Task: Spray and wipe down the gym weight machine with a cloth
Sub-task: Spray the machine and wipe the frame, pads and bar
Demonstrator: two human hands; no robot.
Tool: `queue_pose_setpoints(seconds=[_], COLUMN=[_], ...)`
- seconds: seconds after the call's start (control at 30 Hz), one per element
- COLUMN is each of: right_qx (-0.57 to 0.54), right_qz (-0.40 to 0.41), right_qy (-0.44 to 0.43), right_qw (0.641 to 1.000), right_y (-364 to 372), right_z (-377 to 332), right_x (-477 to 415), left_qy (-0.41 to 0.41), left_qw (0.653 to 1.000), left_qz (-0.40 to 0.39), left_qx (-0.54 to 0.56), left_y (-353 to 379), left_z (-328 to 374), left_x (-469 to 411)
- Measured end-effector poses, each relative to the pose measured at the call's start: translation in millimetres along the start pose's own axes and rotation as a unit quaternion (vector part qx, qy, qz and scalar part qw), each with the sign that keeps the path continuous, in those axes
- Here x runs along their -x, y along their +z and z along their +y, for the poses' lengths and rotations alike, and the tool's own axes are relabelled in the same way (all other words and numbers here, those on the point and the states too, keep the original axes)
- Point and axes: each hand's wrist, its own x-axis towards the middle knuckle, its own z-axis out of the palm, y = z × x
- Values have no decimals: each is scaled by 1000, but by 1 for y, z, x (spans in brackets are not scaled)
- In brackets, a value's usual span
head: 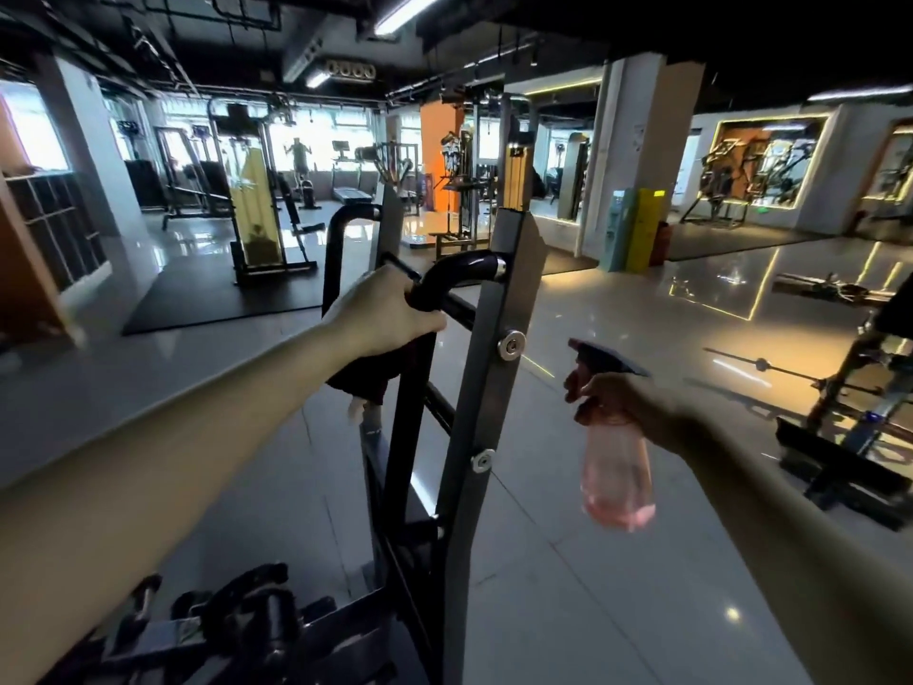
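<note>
Left hand (390, 313) clamps soft, limp dark cloth (368, 375) round rigid curved handle (464, 269); right hand (617, 400) grips probably-light plastic spray bottle (617, 479) by neck.

The floor (617, 585) is glossy pale tile that mirrors the ceiling lights. The weight machine (486, 373) stands on it in the foreground, its grey upright rising from a dark base. Farther left, a black mat (222, 304) lies on the tiles under a yellow-panelled machine (257, 210). A yellow cabinet (647, 229) stands by a pillar.
</note>
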Motion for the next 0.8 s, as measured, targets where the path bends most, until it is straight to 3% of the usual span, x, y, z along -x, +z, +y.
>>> queue_pose_setpoints(seconds=[0.33, 0.57, 0.8], right_qx=[-7, -20, -23], right_qz=[-104, -184, -355], right_qy=[-48, -20, -78], right_qw=[993, 983, 931], right_y=[-15, -18, -15], right_z=[0, 14, 20], right_x=[-65, -121, -217], left_qy=[-51, -154, -266], left_qw=[998, 981, 935], left_qz=[14, 52, 147], left_qx=[-38, -109, -180], left_y=[-2, 7, 27], left_z=[9, 30, 54], left_x=[-4, -9, -5])
